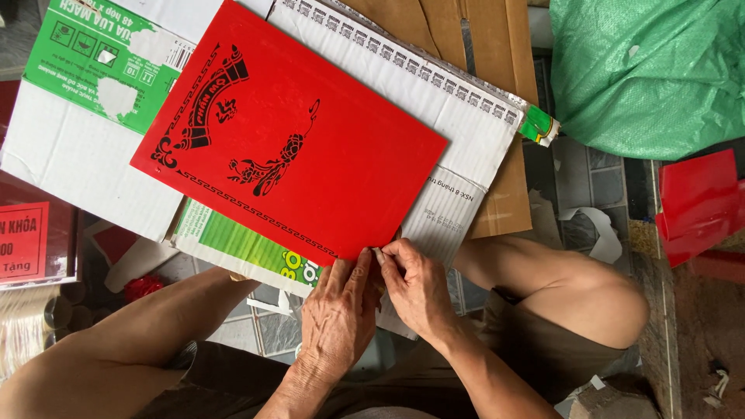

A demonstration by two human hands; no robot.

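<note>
We see a flattened white corrugated cardboard box (74, 155) spread over the floor at upper left, with a green rectangular printed label (109, 58) on its top flap, and a second white cardboard sheet (458, 116) with a green-printed edge lying across plain brown cardboard (466, 31) toward the upper middle. At the far left edge sits a small red rectangular sign (23, 240) with pale lettering (we leave its wording aside). A green woven plastic sack (648, 70) fills the upper right corner, and below it lies a piece of glossy red sheet (698, 206) on the tiled floor (590, 178). On top of the cardboard rests the large red rectangular card with black ornamental printing (291, 136); its long axis runs diagonally from upper left to lower right, its printed face is up, and its lower corner points down toward us. At that lower corner both hands meet. Our left hand (337, 310) lies palm down, fingers extended and pressed flat on the card's edge, forearm coming up from the bottom of the view. Our right hand (415, 283) is curled, thumb and forefinger pinched together on the corner of the red card just beside the left fingertips, so the two hands touch. Bare knees frame the hands on either side.
</note>
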